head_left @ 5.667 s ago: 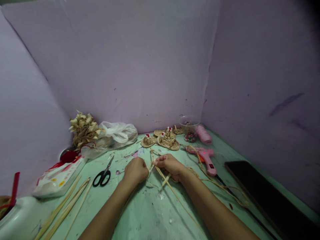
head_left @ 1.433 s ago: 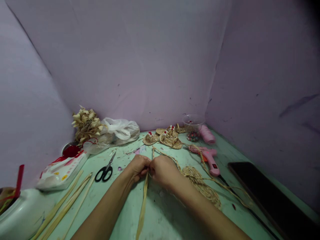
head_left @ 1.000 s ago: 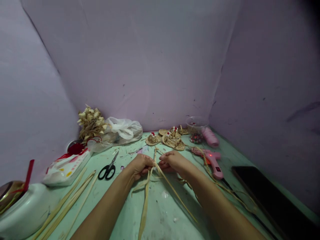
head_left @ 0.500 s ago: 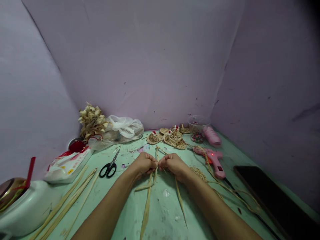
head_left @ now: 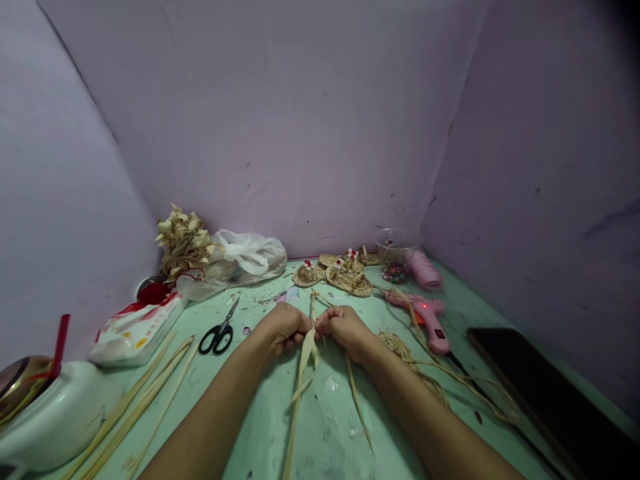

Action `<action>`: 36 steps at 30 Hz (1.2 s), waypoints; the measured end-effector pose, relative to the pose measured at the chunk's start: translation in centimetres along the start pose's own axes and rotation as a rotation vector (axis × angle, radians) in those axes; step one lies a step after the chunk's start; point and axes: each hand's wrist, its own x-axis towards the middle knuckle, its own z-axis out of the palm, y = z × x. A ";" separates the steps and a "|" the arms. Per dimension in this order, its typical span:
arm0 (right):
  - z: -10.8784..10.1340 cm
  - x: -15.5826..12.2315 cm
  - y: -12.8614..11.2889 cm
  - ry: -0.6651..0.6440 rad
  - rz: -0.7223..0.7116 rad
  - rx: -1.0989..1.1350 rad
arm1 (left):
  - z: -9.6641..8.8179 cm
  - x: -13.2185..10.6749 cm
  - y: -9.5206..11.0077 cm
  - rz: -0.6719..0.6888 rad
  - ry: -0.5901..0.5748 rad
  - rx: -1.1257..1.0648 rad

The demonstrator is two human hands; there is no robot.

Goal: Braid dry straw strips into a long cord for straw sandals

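My left hand [head_left: 289,327] and my right hand [head_left: 343,325] meet over the middle of the table, fingertips pinched and almost touching. Between them they grip tan plant-fibre strips [head_left: 304,365], whose loose ends trail down toward me. A short braided length of the fibre runs away from my fingertips toward the back. Another strip [head_left: 356,393] hangs from beneath my right hand. Just where each fingertip presses is too small to make out. Beside my right wrist lies a coil of braided fibre cord [head_left: 397,347].
Scissors [head_left: 218,335] and loose fibre strips [head_left: 145,407] lie to the left. Woven pieces with red and white beads [head_left: 349,280] sit at the back, near a plastic tub of beads [head_left: 395,260]. A pink glue gun [head_left: 425,319], its light lit, and a dark phone [head_left: 545,393] are at right.
The fibre strips at my fingertips have shifted; a wider, flatter strip now fans out below them. Both hands have barely moved and keep their pinch.
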 end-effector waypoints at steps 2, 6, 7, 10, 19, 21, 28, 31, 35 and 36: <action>0.0 0.0 -0.1 -0.003 0.011 0.014 | -0.1 0.1 -0.1 -0.005 0.009 -0.001; -0.2 -0.3 -0.6 -0.032 0.055 0.075 | 0.2 0.1 -0.1 0.005 0.063 -0.055; -0.2 -0.3 -0.7 -0.046 0.062 0.090 | 0.3 0.0 -0.1 0.005 0.073 -0.057; -0.4 -0.4 -0.9 -0.080 0.063 0.119 | 0.6 -0.3 0.0 0.009 0.071 -0.024; -0.6 -0.5 -0.8 -0.134 0.065 0.113 | 1.1 -0.1 -0.3 -0.001 -0.044 -0.152; -0.6 -0.5 -0.8 -0.134 0.052 0.071 | 1.0 0.0 -0.4 0.003 -0.027 -0.086; -1.1 0.6 0.0 -0.116 -0.119 -0.156 | 1.4 -0.5 0.1 0.089 0.128 0.015; -1.2 0.9 0.1 -0.066 -0.226 -0.324 | 1.6 -0.5 0.2 0.179 0.174 -0.011; -1.3 0.5 -0.5 -0.024 -0.298 -0.543 | 1.5 -0.2 0.1 0.216 0.187 0.008; -1.3 0.3 -0.7 -0.022 -0.293 -0.578 | 1.5 -0.1 0.0 0.227 0.186 0.013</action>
